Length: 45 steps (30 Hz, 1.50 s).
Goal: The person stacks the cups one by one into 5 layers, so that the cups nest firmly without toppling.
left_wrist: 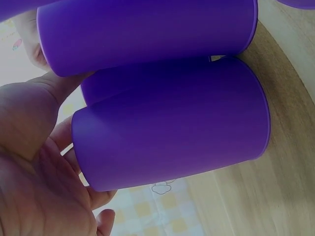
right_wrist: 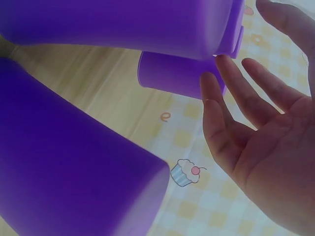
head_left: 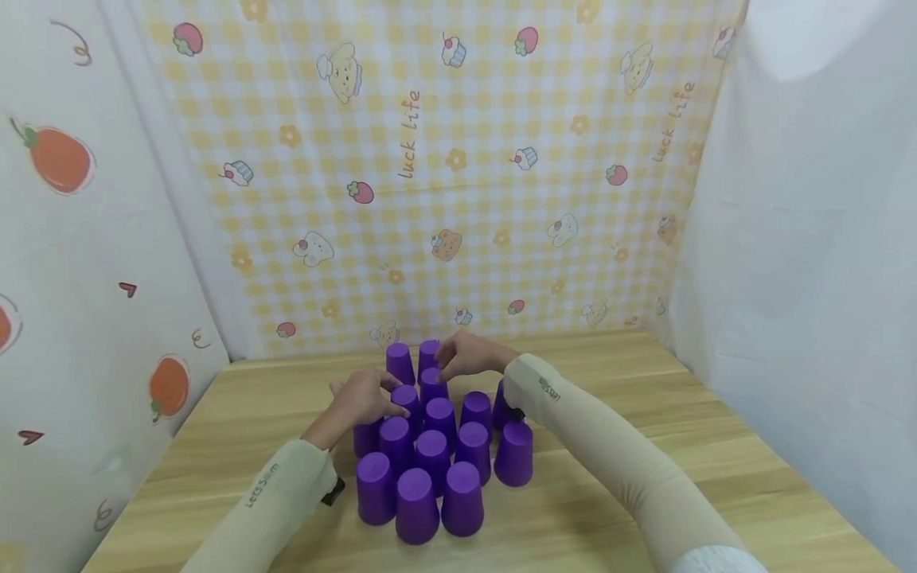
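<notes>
Purple cups (head_left: 417,506) stand upside down in a close cluster on the wooden table. Over the cluster's left side is my left hand (head_left: 361,396), its thumb and forefinger beside a cup (head_left: 405,402). In the left wrist view, the loosely spread fingers pass behind a cup (left_wrist: 172,128), and the thumb tip is hidden by another cup (left_wrist: 147,34). My right hand (head_left: 469,356) reaches over the back of the group, fingers bent down next to a cup (head_left: 433,386). The right wrist view shows those fingers relaxed, their tips near a cup (right_wrist: 177,73); contact is unclear.
Wooden table (head_left: 645,414) surface extends to both sides of the cups. A yellow checked curtain (head_left: 458,199) hangs behind it, and pale sheets (head_left: 781,239) flank it. The right forearm passes close over cups (head_left: 514,454) on the right.
</notes>
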Motion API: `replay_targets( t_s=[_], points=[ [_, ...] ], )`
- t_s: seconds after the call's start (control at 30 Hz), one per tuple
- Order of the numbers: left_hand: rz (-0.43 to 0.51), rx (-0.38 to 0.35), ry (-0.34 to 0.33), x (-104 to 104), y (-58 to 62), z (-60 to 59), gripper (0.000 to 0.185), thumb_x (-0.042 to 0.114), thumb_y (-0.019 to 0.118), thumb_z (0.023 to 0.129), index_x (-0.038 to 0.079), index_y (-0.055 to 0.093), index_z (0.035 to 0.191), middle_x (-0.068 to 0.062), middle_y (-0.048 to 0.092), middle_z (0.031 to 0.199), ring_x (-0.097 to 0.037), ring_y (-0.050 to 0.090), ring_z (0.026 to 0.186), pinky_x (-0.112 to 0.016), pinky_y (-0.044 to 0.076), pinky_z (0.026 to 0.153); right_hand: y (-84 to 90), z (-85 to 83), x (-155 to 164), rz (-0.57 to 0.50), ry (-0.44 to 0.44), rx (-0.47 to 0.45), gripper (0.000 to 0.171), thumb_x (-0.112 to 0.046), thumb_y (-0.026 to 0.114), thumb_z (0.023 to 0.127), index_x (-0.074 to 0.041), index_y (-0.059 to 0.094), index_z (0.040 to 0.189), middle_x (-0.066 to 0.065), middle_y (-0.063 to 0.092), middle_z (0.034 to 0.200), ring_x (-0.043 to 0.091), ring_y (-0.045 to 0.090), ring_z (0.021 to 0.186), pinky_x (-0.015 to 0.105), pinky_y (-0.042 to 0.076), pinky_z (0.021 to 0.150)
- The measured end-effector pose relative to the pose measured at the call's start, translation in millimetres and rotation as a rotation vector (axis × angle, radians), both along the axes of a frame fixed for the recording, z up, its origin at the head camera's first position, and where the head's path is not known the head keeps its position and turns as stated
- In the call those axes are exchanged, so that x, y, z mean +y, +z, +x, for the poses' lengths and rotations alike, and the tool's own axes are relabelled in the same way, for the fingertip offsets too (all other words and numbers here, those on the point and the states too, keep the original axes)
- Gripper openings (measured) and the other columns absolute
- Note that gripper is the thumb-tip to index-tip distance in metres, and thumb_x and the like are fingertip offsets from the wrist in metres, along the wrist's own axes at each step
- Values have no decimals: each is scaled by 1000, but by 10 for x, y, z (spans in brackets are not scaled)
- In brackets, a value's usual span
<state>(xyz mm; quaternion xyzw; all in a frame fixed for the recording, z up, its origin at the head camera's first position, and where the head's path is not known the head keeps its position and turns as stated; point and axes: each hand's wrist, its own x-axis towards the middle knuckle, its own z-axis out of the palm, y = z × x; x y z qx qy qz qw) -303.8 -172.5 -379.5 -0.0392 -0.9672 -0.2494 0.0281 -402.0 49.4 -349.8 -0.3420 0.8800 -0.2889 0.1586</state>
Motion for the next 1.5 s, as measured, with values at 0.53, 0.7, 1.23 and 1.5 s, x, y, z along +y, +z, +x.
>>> replay_targets(
  t_s=[0.53, 0.7, 1.23, 1.5],
  points=[
    [-9, -62, -38, -8, 50, -72, 45, 36, 91, 69, 18, 75, 106, 2, 73, 110, -36, 59, 118, -80, 6, 103, -15, -17, -81, 82, 21, 45, 49, -18, 84, 79, -2, 67, 121, 10, 72, 108, 20, 68, 98, 30, 55, 86],
    [-12, -55, -64, -1, 19, -92, 43, 37, 90, 69, 19, 75, 105, 3, 73, 108, -34, 60, 116, -81, 7, 103, -44, -27, -73, 107, 20, 63, 44, -20, 85, 79, -4, 69, 117, 9, 72, 108, 20, 67, 99, 29, 55, 84],
    [43, -55, -47, -34, -59, -122, 41, 35, 87, 74, 15, 71, 107, 4, 71, 98, -17, 64, 88, -45, 50, 79, 38, -90, 19, 94, 31, 170, 40, -24, 86, 77, -4, 73, 110, 5, 74, 103, 18, 68, 99, 26, 54, 85],
    [24, -15, -38, -85, 19, -126, 49, 39, 83, 78, 12, 70, 117, -4, 71, 113, -28, 64, 104, -51, 51, 85, 82, -133, 122, 64, -25, 147, 35, -24, 84, 78, -6, 74, 106, 3, 74, 99, 16, 68, 94, 26, 55, 82]
  ],
)
